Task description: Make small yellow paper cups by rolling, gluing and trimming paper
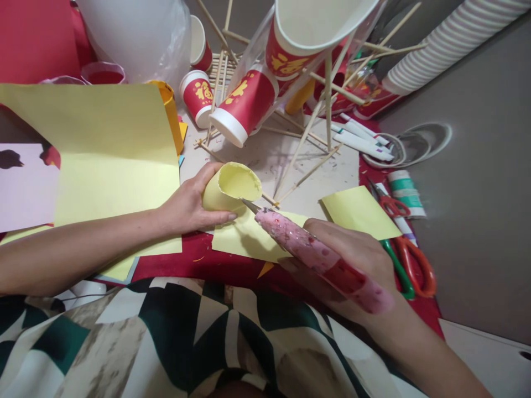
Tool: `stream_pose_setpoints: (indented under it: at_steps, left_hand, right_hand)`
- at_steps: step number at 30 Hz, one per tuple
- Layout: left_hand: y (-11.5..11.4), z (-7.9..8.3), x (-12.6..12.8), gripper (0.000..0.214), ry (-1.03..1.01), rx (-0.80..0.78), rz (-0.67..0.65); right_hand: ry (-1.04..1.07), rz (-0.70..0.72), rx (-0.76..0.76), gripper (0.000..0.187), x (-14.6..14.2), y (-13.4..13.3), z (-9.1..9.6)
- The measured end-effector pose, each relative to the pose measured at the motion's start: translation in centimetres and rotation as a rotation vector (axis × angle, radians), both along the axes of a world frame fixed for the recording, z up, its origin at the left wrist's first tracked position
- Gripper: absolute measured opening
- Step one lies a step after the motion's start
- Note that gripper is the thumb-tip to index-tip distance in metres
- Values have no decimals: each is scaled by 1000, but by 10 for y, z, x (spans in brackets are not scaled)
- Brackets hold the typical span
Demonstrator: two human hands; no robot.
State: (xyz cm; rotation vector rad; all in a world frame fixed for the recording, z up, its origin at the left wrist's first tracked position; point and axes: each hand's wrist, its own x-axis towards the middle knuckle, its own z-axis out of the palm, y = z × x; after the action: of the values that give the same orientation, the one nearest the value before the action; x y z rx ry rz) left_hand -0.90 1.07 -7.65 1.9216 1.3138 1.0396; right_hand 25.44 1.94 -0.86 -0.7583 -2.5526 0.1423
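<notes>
Left hand (197, 199): fingers curved around yellow paper tube (232, 185) near centre, apparently steadying it, rim exposed. Right hand (365, 249): wrapped round pink glue gun (317, 251), fingertips hidden, presumably angled so nozzle (250, 206) reaches tube's near edge.

The stick frame (328, 105) and red cups (251, 99) obstruct the far middle; yellow tube (213, 192) and pink tool (305, 237) fill the centre. A hand could pass over the white board (332, 179), right of the frame.
</notes>
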Motion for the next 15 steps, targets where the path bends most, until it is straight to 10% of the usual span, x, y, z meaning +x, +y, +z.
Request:
stream_pose_setpoints:
  at_steps: [15]
  left_hand:
    - [0, 4, 0, 71, -16, -43, 3]
  right_hand:
    - [-46, 12, -21, 46, 6, 0, 1]
